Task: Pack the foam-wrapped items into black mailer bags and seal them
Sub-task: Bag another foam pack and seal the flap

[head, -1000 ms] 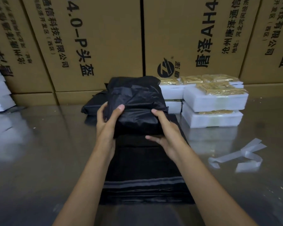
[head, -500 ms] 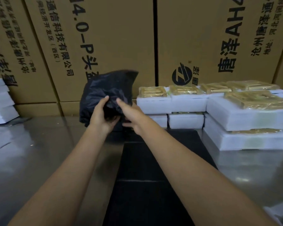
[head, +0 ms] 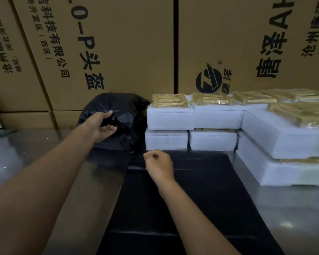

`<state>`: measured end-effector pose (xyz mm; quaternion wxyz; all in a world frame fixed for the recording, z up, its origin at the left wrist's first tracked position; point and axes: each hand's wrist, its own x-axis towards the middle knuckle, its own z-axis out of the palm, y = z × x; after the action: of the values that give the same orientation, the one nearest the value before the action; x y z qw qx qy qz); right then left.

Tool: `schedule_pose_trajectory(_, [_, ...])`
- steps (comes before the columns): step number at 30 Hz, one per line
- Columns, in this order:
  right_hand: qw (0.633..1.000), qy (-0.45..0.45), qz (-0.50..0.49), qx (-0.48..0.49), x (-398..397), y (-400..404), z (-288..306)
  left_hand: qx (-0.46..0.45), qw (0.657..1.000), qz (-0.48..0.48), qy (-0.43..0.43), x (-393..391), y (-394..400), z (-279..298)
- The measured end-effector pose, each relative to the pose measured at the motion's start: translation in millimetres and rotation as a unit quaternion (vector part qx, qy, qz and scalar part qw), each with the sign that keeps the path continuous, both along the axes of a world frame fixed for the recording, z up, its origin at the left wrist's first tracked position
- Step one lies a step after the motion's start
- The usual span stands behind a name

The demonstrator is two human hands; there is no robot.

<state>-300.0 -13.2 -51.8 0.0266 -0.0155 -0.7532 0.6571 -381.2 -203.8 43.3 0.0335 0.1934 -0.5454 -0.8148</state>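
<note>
Crumpled, glossy packed black mailer bag (head: 118, 122) leaned against cardboard cartons (head: 118, 43), left hand (head: 100, 126) spread open beside it, right hand (head: 159, 165) loosely curled, empty, over flat mailer bags (head: 201, 190).

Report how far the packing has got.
Done: one filled black bag sits against the boxes. In hand: the left hand is open at that bag; the right hand is loosely curled over the flat empty bags. Left: the stacked foam-wrapped packs.
</note>
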Motion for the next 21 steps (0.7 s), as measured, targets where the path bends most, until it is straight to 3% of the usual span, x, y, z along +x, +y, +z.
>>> schedule_pose_trajectory(4, [0.999,-0.010,0.003,-0.031,1,0,1,-0.003,1.000,0.018,0.006,-10,14,-2])
schedule_pose_trajectory(8, [0.995,-0.036,0.011,-0.091,5,6,5,-0.028,0.989,0.143,0.033,-10,51,-1])
schedule_pose_trajectory(10, [0.982,-0.065,0.010,-0.175,9,12,14,-0.149,0.966,0.201,0.061,4,80,-8])
schedule_pose_trajectory(12, [0.958,-0.092,0.003,-0.271,13,22,27,-0.327,0.898,0.242,0.167,18,107,-19])
schedule_pose_trajectory(14, [0.942,-0.093,-0.011,-0.323,17,36,43,-0.513,0.792,0.195,0.268,26,126,-23])
schedule_pose_trajectory(16, [0.937,-0.084,-0.028,-0.338,23,54,58,-0.677,0.676,0.085,0.277,20,138,-17])
schedule_pose_trajectory(18, [0.946,-0.084,-0.026,-0.311,32,70,64,-0.778,0.585,-0.003,0.228,11,147,-11])
schedule_pose_trajectory(19, [0.951,-0.089,-0.020,-0.295,38,78,63,-0.803,0.561,-0.032,0.200,5,150,-11])
schedule_pose_trajectory(21, [0.953,-0.106,-0.018,-0.282,48,91,52,-0.808,0.565,-0.053,0.160,-3,156,-13])
